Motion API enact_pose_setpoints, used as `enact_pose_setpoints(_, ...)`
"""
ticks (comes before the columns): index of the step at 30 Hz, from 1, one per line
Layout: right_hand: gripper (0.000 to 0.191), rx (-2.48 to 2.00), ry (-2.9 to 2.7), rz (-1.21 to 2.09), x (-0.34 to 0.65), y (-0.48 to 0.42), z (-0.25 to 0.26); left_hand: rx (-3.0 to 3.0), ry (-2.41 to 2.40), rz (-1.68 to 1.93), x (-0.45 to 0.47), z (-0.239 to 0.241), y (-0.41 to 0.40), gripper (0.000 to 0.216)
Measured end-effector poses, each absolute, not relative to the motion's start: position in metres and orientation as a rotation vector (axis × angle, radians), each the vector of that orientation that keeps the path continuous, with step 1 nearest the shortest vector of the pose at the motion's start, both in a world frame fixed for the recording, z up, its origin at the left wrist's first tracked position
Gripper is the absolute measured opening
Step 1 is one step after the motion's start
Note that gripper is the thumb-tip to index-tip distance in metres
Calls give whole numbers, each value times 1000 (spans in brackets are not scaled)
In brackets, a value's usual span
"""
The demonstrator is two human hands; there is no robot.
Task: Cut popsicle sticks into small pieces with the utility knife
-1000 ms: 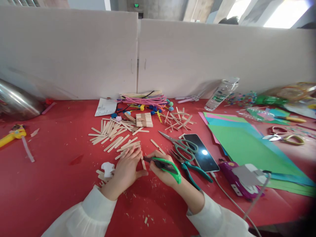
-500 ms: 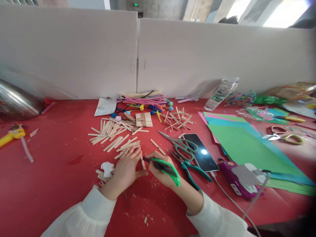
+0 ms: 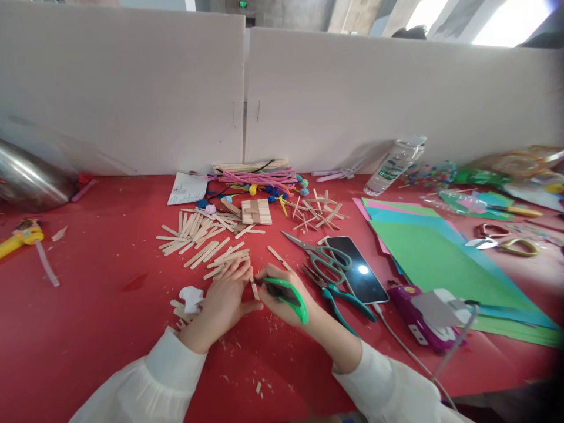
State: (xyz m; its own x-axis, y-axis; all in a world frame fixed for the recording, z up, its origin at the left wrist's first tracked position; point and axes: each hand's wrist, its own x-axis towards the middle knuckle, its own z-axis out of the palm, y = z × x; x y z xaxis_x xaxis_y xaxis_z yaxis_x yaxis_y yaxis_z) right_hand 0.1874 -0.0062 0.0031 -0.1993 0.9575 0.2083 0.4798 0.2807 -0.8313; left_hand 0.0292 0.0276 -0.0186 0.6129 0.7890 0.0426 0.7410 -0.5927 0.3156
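My right hand [image 3: 284,294] is closed round a green and black utility knife [image 3: 285,292]; its front end meets a short wooden craft stick [image 3: 254,288] on the table. My left hand [image 3: 230,289] steadies that stick, fingertips at its far end and thumb at its near end. Loose craft sticks [image 3: 207,251] lie just beyond my left fingers, and a crumpled white tissue [image 3: 191,298] rests on more sticks beside my left wrist. One notched stick [image 3: 279,257] lies ahead of my right hand. Small wood shavings are scattered around.
Right of my hands are scissors [image 3: 328,261], pliers [image 3: 337,299], a phone [image 3: 359,270], a purple device [image 3: 414,317] with a cable and coloured paper [image 3: 423,252]. A water bottle [image 3: 392,167] and pipe cleaners [image 3: 255,176] stand or lie by the white partition [image 3: 132,88]. A yellow glue gun [image 3: 22,238] is left.
My right hand has shifted slightly and the knife has tilted, its green back end moving left and up. My left hand stays on the craft stick.
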Motion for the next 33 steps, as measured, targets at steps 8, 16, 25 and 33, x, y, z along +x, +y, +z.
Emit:
enact_pose_setpoints(8, 7, -1340, -1690, 932, 187, 6, 4, 2521, 1238, 215, 32, -12, 28, 58)
enact_pose_setpoints(16, 3, -1337, -1318, 1183, 187, 1, -2, 2511, 1242, 212, 32, -13, 27, 63)
enact_pose_setpoints(25, 15, -1301, -891, 1373, 190, -1, -17, 2497, 1245, 207, 30, -16, 29, 64)
enact_pose_setpoints(33, 15, -1241, -855, 1361, 194, 0, -9, 2300, 1246, 579, 25, -18, 22, 76)
